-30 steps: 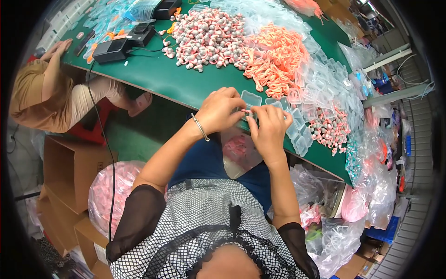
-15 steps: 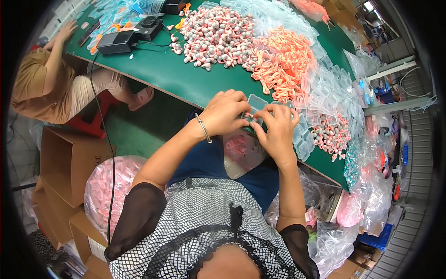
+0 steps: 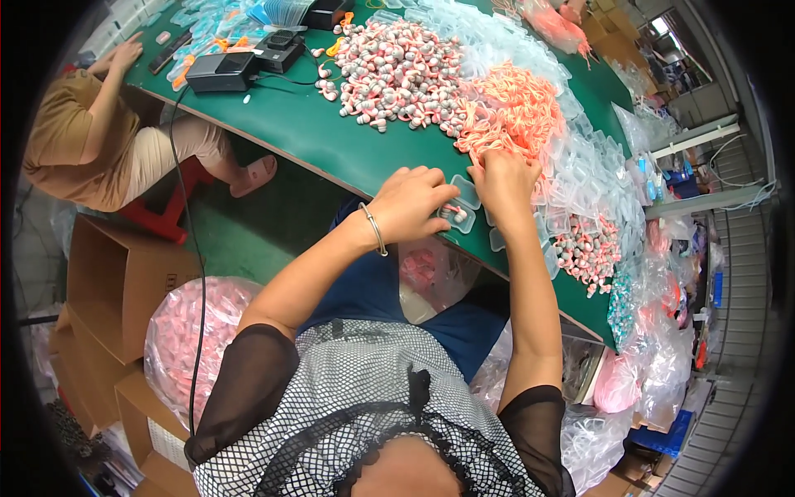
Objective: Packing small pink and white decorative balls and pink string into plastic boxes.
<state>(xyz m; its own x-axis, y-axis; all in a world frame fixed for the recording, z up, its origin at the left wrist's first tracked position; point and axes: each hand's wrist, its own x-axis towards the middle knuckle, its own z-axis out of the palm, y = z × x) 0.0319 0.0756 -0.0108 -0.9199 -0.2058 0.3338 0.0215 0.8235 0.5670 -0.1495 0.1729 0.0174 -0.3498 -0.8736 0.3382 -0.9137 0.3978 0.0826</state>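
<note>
An open clear plastic case (image 3: 465,191) lies at the table's near edge, lid flipped back. Small pink-and-grey plugs (image 3: 455,213), which look like earplugs, are inside it. My left hand (image 3: 414,204) grips the case's left side with thumb and fingers. At the near end of a heap of orange cords (image 3: 517,103), my right hand (image 3: 505,184) has its fingers bunched together on the cords; its fingertips are partly hidden. A large heap of the same plugs (image 3: 402,70) lies beyond my left hand.
Many clear cases (image 3: 584,170) are piled to the right, beside a smaller heap of plugs (image 3: 586,253). Black boxes (image 3: 222,73) with a cable stand at the far left. Another person (image 3: 83,141) sits there. Cardboard boxes (image 3: 112,290) and a bag of pink pieces (image 3: 195,340) stand below.
My right hand has left the case and moved up to the orange cords. My left hand has stayed at the case, where the plugs now show. The whole view has shifted slightly.
</note>
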